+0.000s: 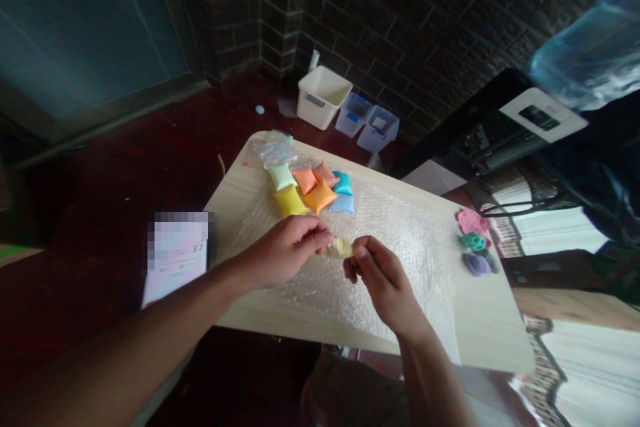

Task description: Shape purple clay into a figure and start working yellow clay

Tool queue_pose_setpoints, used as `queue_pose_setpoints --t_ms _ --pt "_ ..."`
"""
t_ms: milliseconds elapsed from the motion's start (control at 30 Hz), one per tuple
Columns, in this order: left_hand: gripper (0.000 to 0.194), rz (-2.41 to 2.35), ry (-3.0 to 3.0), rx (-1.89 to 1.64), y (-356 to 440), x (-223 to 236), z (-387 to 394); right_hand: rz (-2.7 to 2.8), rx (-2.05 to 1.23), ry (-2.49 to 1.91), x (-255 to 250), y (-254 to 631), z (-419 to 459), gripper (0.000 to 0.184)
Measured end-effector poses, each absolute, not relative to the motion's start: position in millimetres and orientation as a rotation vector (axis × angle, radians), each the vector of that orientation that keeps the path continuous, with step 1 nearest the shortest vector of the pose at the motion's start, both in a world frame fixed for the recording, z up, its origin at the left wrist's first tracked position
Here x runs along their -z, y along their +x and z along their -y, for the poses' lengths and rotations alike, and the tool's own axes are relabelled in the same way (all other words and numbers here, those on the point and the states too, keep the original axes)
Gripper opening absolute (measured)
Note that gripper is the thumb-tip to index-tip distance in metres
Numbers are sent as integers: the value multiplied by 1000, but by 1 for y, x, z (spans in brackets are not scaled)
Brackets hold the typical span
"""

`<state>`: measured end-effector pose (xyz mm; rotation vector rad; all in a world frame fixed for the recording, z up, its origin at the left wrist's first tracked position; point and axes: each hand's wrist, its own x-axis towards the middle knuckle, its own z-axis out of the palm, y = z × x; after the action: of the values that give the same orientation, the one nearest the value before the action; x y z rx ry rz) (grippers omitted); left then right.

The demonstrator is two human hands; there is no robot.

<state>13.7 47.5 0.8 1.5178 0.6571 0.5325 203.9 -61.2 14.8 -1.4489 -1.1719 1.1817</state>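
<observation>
My left hand [300, 243] and my right hand [377, 273] pinch opposite ends of a small pale yellow clay packet [340, 247], raised over the bubble wrap [400, 233]. Whether the packet is torn cannot be made out. Just beyond my left hand lie several pillow-shaped clay packets: a yellow packet [290, 201], a pale green packet [281, 177], an orange-yellow packet [320, 197], a red-orange packet [305, 180], a salmon packet [325, 172], a teal packet [343, 182] and a light blue packet [343, 203].
Crumpled clear bags [275, 147] lie at the table's far left corner. Lumps of pink clay [471, 221], green clay [473, 241] and purple clay [476, 264] sit near its right edge. A lit screen [175, 267] stands at left. A white basket [323, 97] and clear bins [379, 130] stand beyond.
</observation>
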Motion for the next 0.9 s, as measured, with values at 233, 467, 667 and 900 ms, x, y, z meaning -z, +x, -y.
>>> queue_pose_setpoints --t_ms 233,467,667,900 --pt "34 -673 1558 -641 12 -3 -39 763 -1410 -1224 -17 202 60 28" --pt "33 -530 1569 -615 22 4 -27 687 -1415 -1225 -14 190 57 31" --pt "31 -584 1449 -605 30 7 -18 1145 -896 -1520 -7 186 64 30" --pt "40 -546 1185 -661 31 5 -19 733 -1270 -1281 -9 178 58 36"
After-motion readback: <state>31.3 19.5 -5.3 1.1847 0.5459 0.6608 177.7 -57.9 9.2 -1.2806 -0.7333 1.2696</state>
